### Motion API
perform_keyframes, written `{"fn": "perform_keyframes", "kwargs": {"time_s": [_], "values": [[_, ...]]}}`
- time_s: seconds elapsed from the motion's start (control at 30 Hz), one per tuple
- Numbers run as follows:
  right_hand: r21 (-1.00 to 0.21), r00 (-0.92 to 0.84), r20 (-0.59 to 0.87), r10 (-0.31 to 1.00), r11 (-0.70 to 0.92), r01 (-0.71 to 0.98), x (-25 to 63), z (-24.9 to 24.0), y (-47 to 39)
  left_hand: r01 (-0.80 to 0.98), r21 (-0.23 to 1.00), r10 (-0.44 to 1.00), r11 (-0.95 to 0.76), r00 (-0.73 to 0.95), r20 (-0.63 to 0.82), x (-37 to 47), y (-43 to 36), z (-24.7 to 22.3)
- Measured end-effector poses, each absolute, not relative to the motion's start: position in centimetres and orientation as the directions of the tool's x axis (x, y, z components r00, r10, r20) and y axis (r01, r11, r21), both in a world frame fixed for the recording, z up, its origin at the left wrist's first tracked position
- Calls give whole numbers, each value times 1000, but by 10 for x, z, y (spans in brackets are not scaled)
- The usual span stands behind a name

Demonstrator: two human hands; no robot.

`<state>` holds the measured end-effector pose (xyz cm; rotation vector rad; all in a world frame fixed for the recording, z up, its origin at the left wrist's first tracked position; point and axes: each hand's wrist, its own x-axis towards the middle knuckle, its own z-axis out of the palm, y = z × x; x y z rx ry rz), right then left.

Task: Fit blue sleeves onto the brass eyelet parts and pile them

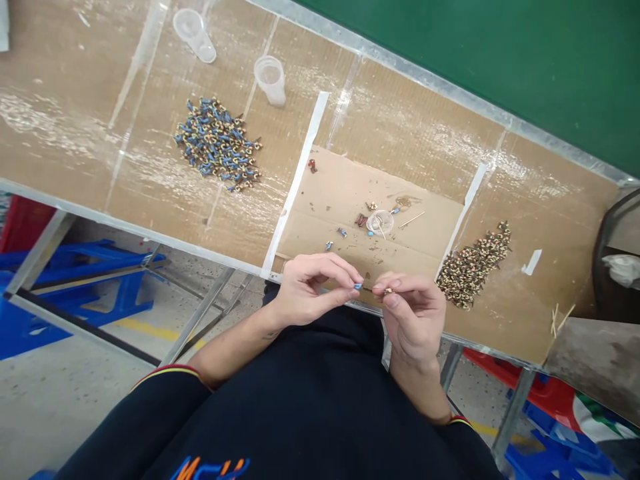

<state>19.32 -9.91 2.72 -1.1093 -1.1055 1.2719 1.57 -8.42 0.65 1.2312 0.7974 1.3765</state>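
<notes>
Between thumb and forefinger, my left hand [315, 290] pinches a small blue piece [358, 286]. Close beside it, my right hand [413, 310] pinches a tiny brown and cream piece [387, 291]. The two pieces are slightly apart, above the near edge of the cardboard sheet [320, 207]. On that sheet stands a small clear cup [380, 223] with a stick in it. Around the cup lie a dark red piece [361, 220], a brown and cream piece [371, 206] and a thin wooden stick [411, 219]. Two blue pieces [342, 232] lie nearer my left hand.
A pile of blue and cream pieces [217, 143] lies on the left, a pile of brown and cream pieces [475, 267] on the right. Two clear plastic cups [270, 80] lie at the back left. Several sticks [560, 320] are at the table's right end.
</notes>
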Motion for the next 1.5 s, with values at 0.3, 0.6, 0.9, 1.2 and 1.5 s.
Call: {"fn": "perform_keyframes", "kwargs": {"time_s": [0.3, 0.6, 0.9, 1.2, 1.5], "values": [[-912, -86, -140, 986, -162, -376, 182, 23, -97, -253, 910, 937, -328, 34, 347, 19, -87, 8], [-849, -189, -269, 944, -325, -417, 181, 21, -97, -253, 895, 923, -368, 15, 384, 24, -88, 9], [-833, -217, -228, 949, -306, -461, 177, 20, -97, -226, 897, 920, -381, 7, 393, 22, -88, 10], [-799, -298, -199, 933, -331, -502, 179, 17, -97, -261, 899, 929, -353, 22, 371, 21, -89, 11], [-774, -212, -254, 944, -330, -541, 173, 25, -101, -363, 888, 948, -282, 39, 317, 23, -90, 10]]}}
